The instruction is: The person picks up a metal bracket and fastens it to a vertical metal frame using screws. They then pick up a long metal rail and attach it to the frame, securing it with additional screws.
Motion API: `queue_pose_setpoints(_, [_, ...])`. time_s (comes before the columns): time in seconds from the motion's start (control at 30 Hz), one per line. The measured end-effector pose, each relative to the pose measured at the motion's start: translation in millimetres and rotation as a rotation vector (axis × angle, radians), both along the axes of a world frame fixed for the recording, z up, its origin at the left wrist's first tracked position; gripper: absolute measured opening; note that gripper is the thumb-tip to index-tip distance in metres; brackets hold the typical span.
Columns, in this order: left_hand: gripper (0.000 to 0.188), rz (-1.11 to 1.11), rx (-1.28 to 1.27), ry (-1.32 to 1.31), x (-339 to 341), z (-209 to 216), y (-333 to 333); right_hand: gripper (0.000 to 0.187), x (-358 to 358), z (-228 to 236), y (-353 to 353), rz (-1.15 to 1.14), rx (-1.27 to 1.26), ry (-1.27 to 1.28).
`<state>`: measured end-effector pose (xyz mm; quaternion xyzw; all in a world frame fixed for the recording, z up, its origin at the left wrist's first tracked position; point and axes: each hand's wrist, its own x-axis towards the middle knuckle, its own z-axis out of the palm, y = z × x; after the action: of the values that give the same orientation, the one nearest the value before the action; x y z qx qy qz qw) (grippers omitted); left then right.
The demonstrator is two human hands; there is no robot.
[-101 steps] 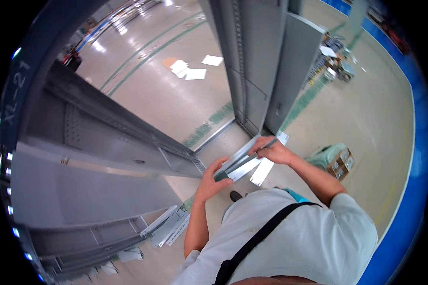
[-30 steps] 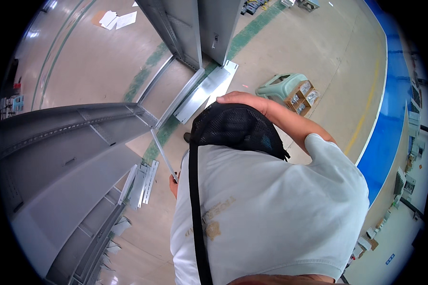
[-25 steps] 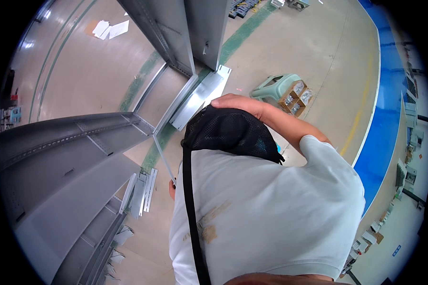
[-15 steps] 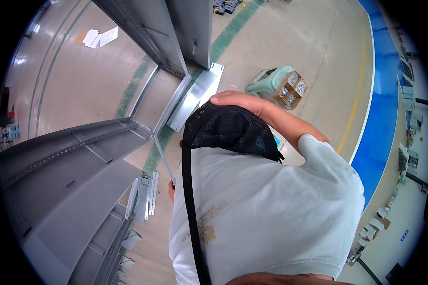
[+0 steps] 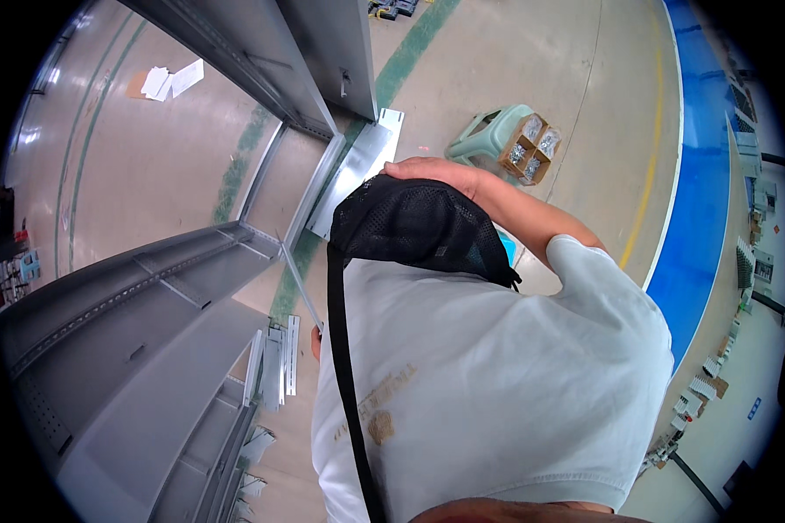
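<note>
1. Resting over the rim of a black mesh bag (image 5: pixel 419 222) worn at the person's front, the right hand (image 5: pixel 432 174) has its fingers out of sight, so I cannot tell whether they grip anything or lie loose.
2. The left hand (image 5: pixel 316 343), mostly hidden behind the shirt, is closed on the near end of a slender grey bar (image 5: pixel 303 286). The bar slants up toward the lower corner of a grey metal frame (image 5: pixel 105 318); it is held there rather than set in place, so I judge the handling of this piece unfinished.
3. The frame itself looks largely built: uprights and a bottom rail (image 5: pixel 312 190) are joined, short crosspieces (image 5: pixel 180 290) already span one side, and a panel (image 5: pixel 333 57) stands open beside the far upright.
4. Just outside the rail, a bright metal plate (image 5: pixel 354 173) lies on the floor, apparently not fitted to anything.
5. Nearer the person's left, slotted strips (image 5: pixel 291 356) lie loose in a small pile, seemingly unused.
6. Farther right, at a pale green stool (image 5: pixel 480 144), a divided cardboard box (image 5: pixel 532 150) holds plenty of small silvery pieces, so that supply looks far from used up.
</note>
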<state>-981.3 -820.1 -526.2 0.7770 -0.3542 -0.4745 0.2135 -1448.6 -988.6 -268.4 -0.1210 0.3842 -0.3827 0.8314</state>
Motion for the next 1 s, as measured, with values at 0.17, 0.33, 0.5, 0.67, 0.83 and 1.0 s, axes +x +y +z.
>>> queue_pose_setpoints(0.17, [0.049,-0.01,0.011,0.0,-1,2,1,0.041,5,-5,2,-0.041,0.1,-0.059])
queue_pose_setpoints(0.33, [0.049,-0.018,0.019,-0.001,-1,3,2,0.038,7,0,0,0.0,0.101,-0.033])
queue_pose_setpoints(0.5, [0.05,-0.021,0.03,-0.009,-1,6,2,0.037,8,-10,-3,0.084,0.111,-0.08])
queue_pose_setpoints(0.67, [0.05,-0.026,0.039,-0.017,3,9,3,0.038,6,-22,1,0.142,0.182,-0.193])
queue_pose_setpoints(0.83, [0.05,-0.032,0.049,-0.015,2,9,3,0.039,8,-19,4,0.118,0.248,-0.213])
queue_pose_setpoints(1.0, [0.051,-0.036,0.054,-0.014,1,9,4,0.04,7,-20,3,0.168,0.243,-0.257])
